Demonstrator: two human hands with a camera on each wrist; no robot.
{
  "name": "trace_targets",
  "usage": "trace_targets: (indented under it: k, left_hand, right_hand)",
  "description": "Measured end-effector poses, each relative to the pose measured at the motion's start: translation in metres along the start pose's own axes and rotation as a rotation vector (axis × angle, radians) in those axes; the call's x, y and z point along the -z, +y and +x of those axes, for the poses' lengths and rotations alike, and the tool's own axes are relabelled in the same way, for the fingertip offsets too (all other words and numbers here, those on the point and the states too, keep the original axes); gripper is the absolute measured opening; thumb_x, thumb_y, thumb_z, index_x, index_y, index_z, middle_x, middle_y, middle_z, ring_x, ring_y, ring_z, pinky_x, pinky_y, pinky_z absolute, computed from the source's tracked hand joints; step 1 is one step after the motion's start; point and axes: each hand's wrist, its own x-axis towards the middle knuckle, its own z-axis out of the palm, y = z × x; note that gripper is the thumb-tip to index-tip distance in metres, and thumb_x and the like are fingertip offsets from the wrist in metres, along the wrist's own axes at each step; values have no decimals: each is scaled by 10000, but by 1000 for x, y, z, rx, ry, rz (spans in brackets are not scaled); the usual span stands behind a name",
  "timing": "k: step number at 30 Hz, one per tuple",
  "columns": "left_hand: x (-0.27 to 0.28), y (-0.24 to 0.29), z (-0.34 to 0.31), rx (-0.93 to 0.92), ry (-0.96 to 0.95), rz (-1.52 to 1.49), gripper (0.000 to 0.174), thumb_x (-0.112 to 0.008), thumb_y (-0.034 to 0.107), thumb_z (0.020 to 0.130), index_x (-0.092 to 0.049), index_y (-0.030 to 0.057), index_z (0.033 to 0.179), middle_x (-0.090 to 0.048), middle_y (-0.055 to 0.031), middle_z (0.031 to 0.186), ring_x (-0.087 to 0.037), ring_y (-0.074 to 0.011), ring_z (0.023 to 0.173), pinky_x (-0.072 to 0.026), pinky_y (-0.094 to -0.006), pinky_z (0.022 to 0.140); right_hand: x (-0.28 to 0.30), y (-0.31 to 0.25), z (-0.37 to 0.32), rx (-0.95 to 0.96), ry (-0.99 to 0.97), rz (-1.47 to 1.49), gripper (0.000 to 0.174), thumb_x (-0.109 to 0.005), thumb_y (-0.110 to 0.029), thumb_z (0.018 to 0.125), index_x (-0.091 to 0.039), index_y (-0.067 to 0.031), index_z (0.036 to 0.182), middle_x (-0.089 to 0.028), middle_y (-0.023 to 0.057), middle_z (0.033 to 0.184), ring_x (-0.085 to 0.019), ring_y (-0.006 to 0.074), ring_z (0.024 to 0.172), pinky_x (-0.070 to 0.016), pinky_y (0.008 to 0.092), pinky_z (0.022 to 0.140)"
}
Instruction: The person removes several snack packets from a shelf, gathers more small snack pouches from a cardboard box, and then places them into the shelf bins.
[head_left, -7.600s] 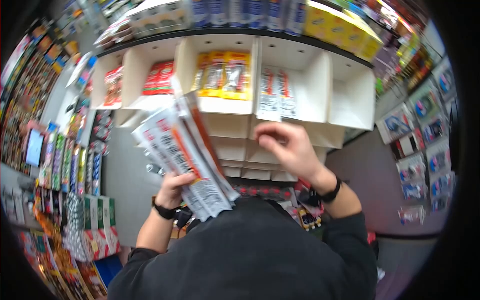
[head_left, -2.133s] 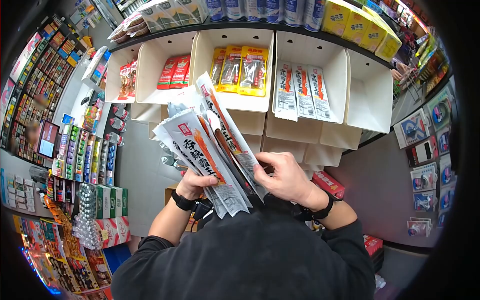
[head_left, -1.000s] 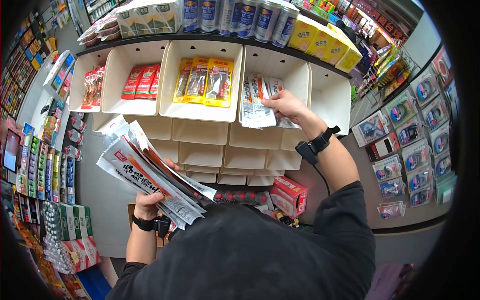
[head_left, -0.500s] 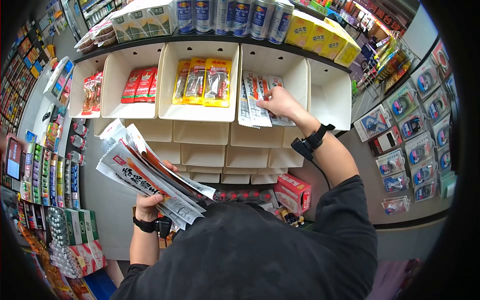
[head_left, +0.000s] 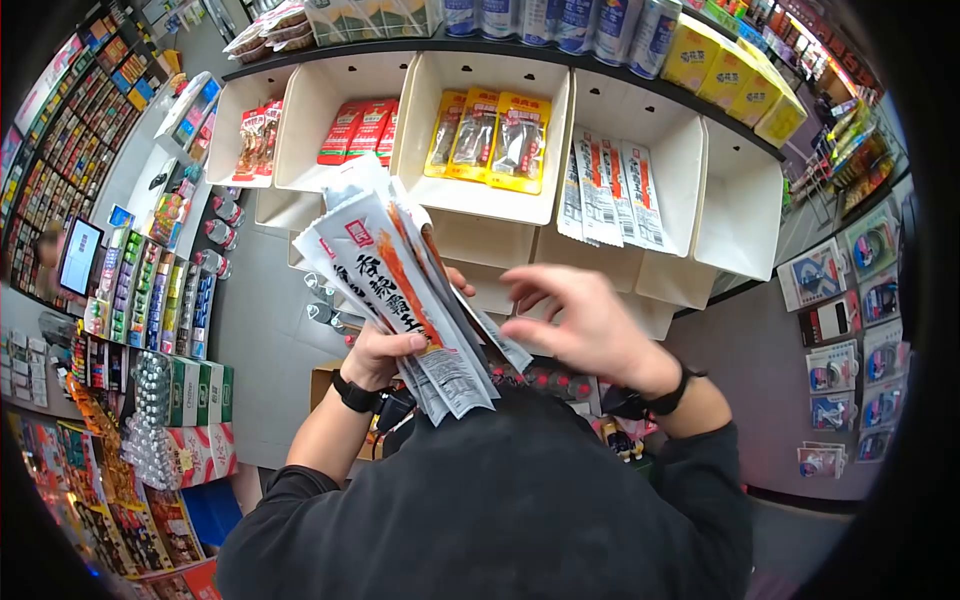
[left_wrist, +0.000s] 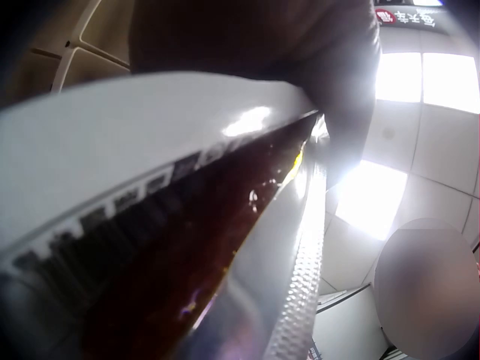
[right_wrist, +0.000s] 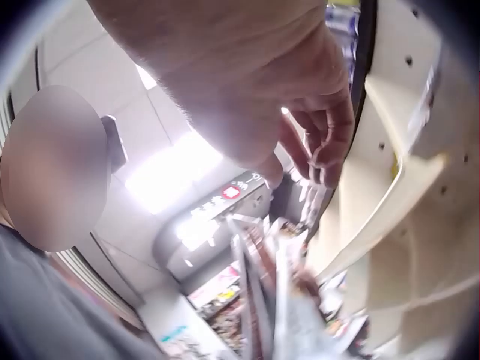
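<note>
My left hand [head_left: 383, 352] grips a fanned bundle of long white snack packets [head_left: 405, 300] with black characters and an orange stripe, thumb across the front. Close up in the left wrist view, one packet [left_wrist: 172, 217] shows a dark reddish-brown filling beneath the hand [left_wrist: 255, 37]. My right hand [head_left: 600, 325] is just right of the bundle, fingers loosely bent with nothing between them. In the right wrist view that hand [right_wrist: 277, 90] hovers above the blurred packets [right_wrist: 281, 300]. Several matching packets [head_left: 605, 190] lean side by side in the fourth bin from the left.
White bins [head_left: 740, 210] line the shelf. Yellow packets [head_left: 515, 140] are in the middle one, red packets [head_left: 355, 130] and brown snack bags [head_left: 258, 140] further left. Cans [head_left: 575, 25] and yellow cartons [head_left: 735, 80] stand above. Hanging goods [head_left: 840, 350] cover the right side.
My right hand has let go of a packet in the fourth bin and come back towards the bundle. That bin holds more packets than before. The head view has shifted.
</note>
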Motion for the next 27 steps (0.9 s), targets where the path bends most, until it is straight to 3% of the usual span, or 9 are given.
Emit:
trace_targets:
  k: [2,7,9,12,14,16,18,22,27]
  left_hand:
    - [-5,-6,9,-19,-36,31,897,-873,184,678,-502,-25,1468,-590,-192,1416,-631,-335,1288,-524,-473,1111]
    - [4,-17,12,-31,-129,41,832,-866,152,682,-549,-36,1428,-630,-203,1387,-668,-343,1238,-552,-483,1073]
    - [14,-18,-2,136,36,6,774,-856,115,692,-579,-50,1396,-692,-212,1305,-712,-363,1153,-585,-498,1017]
    - [0,-17,4,143,-20,-66,874,-871,122,697,-509,-61,1472,-598,-266,1456,-639,-401,1291,-510,-506,1119]
    - [-6,-18,14,108,-91,-62,969,-871,169,698,-439,-72,1531,-499,-289,1549,-596,-406,1343,-504,-515,1125]
    - [-5,-15,12,92,-44,4,935,-880,231,687,-492,-71,1482,-572,-270,1463,-635,-400,1288,-524,-500,1106]
    - [2,-19,6,70,6,4,875,-886,246,675,-544,-67,1417,-638,-239,1349,-668,-379,1234,-544,-503,1082]
    - [3,-17,-1,41,4,-34,819,-865,221,670,-559,-89,1362,-662,-232,1293,-677,-363,1205,-565,-503,1052]
    - [19,-22,-12,27,29,-6,811,-875,233,659,-543,-50,1342,-646,-195,1259,-671,-360,1192,-585,-564,1005]
  right_hand:
    - [-22,11,-7,-21,-100,45,567,-858,-324,880,-662,62,1246,-753,233,1031,-769,332,864,-603,398,772]
    - [-27,36,-25,-150,-80,289,376,-737,-165,980,-656,88,1245,-773,185,948,-753,204,851,-582,349,762]
    - [-23,43,-34,-134,-45,338,325,-699,-128,1005,-657,97,1236,-773,156,930,-732,152,840,-574,331,761]
    - [-9,38,-40,-265,-58,452,251,-649,-90,1038,-677,106,1192,-738,79,915,-626,61,835,-547,278,766]
    - [-5,36,-46,-260,27,501,243,-650,-84,1038,-680,106,1187,-736,78,936,-627,66,846,-544,277,767]
    - [5,34,-53,-265,127,532,234,-650,-77,1038,-683,105,1181,-734,76,958,-628,71,858,-541,276,768]
    - [21,33,-57,-131,372,357,232,-652,-61,1034,-683,105,1193,-717,80,964,-625,83,873,-535,276,770]
    - [59,26,-72,-33,689,-388,238,-651,-36,1008,-701,73,1213,-702,193,1052,-696,291,854,-562,356,780]
    - [98,25,-76,-19,859,-788,338,-649,15,980,-681,38,1316,-565,170,1187,-650,269,872,-557,380,756]
